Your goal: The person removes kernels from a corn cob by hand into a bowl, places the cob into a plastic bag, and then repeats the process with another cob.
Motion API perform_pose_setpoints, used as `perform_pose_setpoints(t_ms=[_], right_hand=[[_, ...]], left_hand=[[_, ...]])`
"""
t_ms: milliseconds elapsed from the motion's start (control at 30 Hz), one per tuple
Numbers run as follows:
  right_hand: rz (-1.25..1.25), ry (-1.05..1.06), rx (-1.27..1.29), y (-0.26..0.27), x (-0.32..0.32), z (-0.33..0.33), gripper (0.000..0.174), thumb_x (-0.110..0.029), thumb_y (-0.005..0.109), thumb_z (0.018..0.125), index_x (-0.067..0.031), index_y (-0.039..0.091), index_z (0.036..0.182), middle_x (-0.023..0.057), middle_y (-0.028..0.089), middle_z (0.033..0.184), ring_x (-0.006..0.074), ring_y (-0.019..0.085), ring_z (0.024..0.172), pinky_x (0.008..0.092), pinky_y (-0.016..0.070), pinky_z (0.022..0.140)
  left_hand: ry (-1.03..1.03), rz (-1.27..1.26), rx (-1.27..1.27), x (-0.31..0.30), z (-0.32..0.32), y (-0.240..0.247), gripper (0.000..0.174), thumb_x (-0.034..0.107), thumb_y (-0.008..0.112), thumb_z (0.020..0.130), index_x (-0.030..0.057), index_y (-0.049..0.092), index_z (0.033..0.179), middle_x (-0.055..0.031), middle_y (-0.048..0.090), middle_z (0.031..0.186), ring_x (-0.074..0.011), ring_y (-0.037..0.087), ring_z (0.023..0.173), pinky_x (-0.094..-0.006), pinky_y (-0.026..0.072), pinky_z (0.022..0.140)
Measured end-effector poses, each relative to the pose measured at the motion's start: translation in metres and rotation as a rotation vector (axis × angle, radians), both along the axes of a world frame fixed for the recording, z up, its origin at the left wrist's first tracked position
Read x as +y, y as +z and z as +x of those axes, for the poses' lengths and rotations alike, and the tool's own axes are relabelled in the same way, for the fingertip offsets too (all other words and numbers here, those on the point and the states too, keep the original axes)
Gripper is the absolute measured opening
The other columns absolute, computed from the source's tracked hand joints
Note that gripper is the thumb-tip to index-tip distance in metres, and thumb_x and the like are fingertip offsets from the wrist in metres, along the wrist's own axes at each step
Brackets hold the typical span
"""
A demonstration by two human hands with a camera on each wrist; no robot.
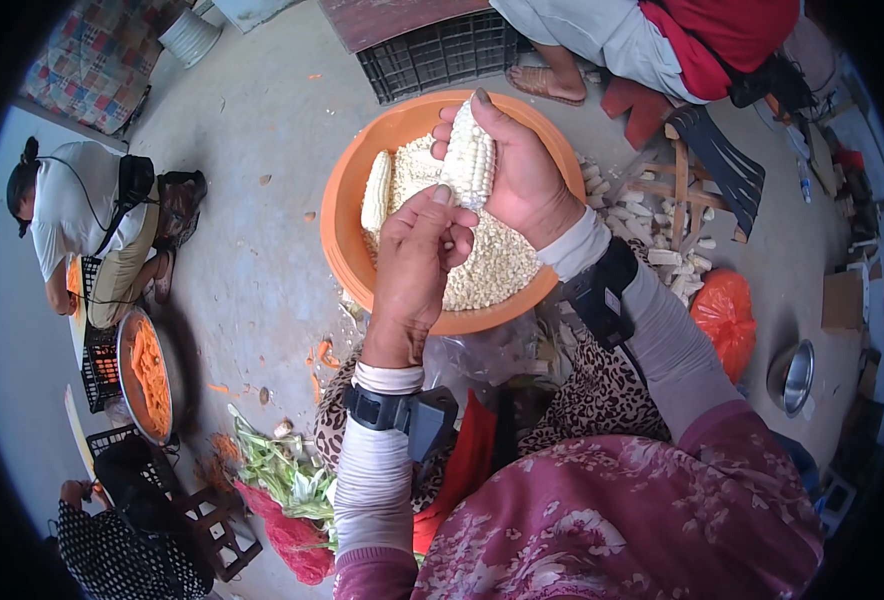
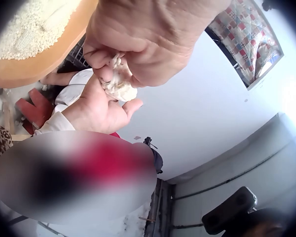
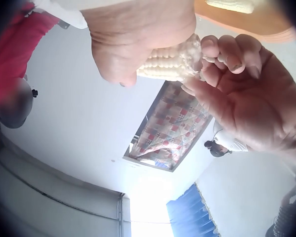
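A white corn cob (image 1: pixel 469 160) lies tilted along the palm of my right hand (image 1: pixel 530 180), over an orange basin. My right thumb and fingers grip it from both sides. My left hand (image 1: pixel 414 255) is at the cob's near end, its thumb and curled fingers pinching kernels (image 3: pixel 211 60) there. In the right wrist view several kernel rows show on the cob, and its end looks partly stripped. Loose kernels (image 1: pixel 492 265) fill much of the orange basin (image 1: pixel 347 255). A second cob (image 1: pixel 376 190) lies on them at the left side.
Bare cobs (image 1: pixel 652 215) are heaped right of the basin, by a wooden stool (image 1: pixel 682 190) and a red plastic bag (image 1: pixel 724 318). Husks (image 1: pixel 287 470) lie lower left. Two people sit at the left near a metal bowl (image 1: pixel 127 375) of orange shreds; another sits at the top right.
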State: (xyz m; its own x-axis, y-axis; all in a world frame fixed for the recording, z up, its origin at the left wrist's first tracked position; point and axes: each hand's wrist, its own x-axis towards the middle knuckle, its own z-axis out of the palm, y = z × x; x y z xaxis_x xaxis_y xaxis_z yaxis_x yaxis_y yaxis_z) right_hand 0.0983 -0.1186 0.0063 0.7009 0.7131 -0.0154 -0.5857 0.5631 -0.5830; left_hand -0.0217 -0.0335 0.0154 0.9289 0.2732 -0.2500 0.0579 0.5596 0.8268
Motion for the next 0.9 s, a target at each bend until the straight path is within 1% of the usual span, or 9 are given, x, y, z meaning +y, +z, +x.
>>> perform_pose_setpoints(t_ms=[167,267,333,467,667,733,767,833,900], right_hand=[[-0.01,-0.011,-0.019,0.0016,-0.0004,-0.0024,0.039,-0.035,0.052,0.091,0.0008,0.051,0.107,0.0095,0.057,0.091,0.0181,0.056,0.086,0.032,0.0489,0.076],[-0.033,-0.025,-0.046,-0.0003,0.0005,-0.0055,0.038,-0.034,0.053,0.091,0.0,0.051,0.106,0.0089,0.058,0.092,0.0178,0.056,0.086,0.0322,0.0493,0.075],[-0.065,-0.035,-0.065,-0.0006,0.0015,-0.0069,0.037,-0.034,0.054,0.09,-0.0006,0.052,0.106,0.0087,0.058,0.092,0.0178,0.056,0.087,0.0323,0.0494,0.075],[-0.064,-0.036,-0.044,-0.0031,0.0016,-0.0051,0.038,-0.035,0.055,0.09,-0.0006,0.052,0.106,0.0087,0.058,0.093,0.018,0.056,0.087,0.032,0.0492,0.076],[-0.042,-0.023,0.052,-0.0034,0.0001,0.0016,0.038,-0.036,0.053,0.091,-0.0002,0.051,0.105,0.0095,0.058,0.092,0.0192,0.056,0.086,0.0327,0.0492,0.076],[-0.028,-0.024,0.077,-0.0019,-0.0005,0.0026,0.039,-0.036,0.052,0.092,0.0,0.051,0.105,0.0097,0.058,0.092,0.0195,0.057,0.086,0.0331,0.0492,0.077],[-0.028,-0.024,0.077,-0.0021,-0.0005,0.0027,0.039,-0.036,0.052,0.092,0.0,0.051,0.105,0.0097,0.058,0.092,0.0195,0.057,0.086,0.0331,0.0492,0.077],[0.001,-0.014,0.092,-0.0027,-0.0004,0.0026,0.038,-0.035,0.052,0.092,-0.0004,0.051,0.106,0.0095,0.057,0.091,0.0195,0.057,0.086,0.0333,0.049,0.077],[-0.011,-0.029,0.056,-0.0026,0.0,-0.0006,0.037,-0.035,0.052,0.091,-0.0007,0.051,0.106,0.0094,0.057,0.091,0.0195,0.056,0.086,0.0334,0.049,0.077]], left_hand=[[-0.006,-0.17,-0.031,0.0007,0.0014,0.0025,0.024,0.026,0.053,0.092,0.0029,0.055,0.097,-0.0048,0.059,0.075,-0.0076,0.053,0.058,-0.0184,0.0409,0.05],[-0.009,-0.129,0.009,0.001,0.0023,0.0006,0.03,0.032,0.053,0.092,0.0021,0.055,0.091,-0.0055,0.061,0.074,-0.0084,0.052,0.057,-0.0163,0.0372,0.048],[-0.003,0.096,0.094,0.0006,0.0033,-0.005,0.028,0.032,0.057,0.09,0.0044,0.057,0.084,-0.0036,0.06,0.071,-0.0068,0.051,0.055,-0.0158,0.0373,0.048],[-0.001,0.128,0.097,-0.0012,0.0046,-0.0028,0.025,0.029,0.06,0.089,0.0063,0.057,0.079,-0.0023,0.059,0.07,-0.0052,0.05,0.054,-0.0162,0.0373,0.047],[-0.042,0.135,0.045,-0.0007,0.003,-0.0017,0.023,0.026,0.056,0.091,0.0043,0.058,0.086,-0.0029,0.06,0.073,-0.0055,0.051,0.057,-0.016,0.0411,0.051],[-0.034,-0.028,-0.018,-0.0008,0.0031,-0.0014,0.024,0.026,0.054,0.092,0.0025,0.057,0.093,-0.0033,0.06,0.074,-0.0074,0.052,0.059,-0.0168,0.0445,0.054],[-0.034,-0.028,-0.018,-0.0017,0.0032,0.0004,0.024,0.026,0.054,0.092,0.0025,0.057,0.093,-0.0033,0.06,0.074,-0.0074,0.052,0.059,-0.0168,0.0445,0.054],[0.014,-0.173,-0.023,-0.0041,0.0033,0.0048,0.027,0.03,0.058,0.09,0.0037,0.057,0.094,-0.0026,0.059,0.075,-0.0051,0.052,0.058,-0.0165,0.0403,0.05],[0.019,-0.139,-0.01,-0.0027,0.0033,0.0022,0.029,0.032,0.059,0.089,0.0036,0.057,0.094,-0.0024,0.059,0.074,-0.0054,0.052,0.057,-0.0165,0.04,0.049]])
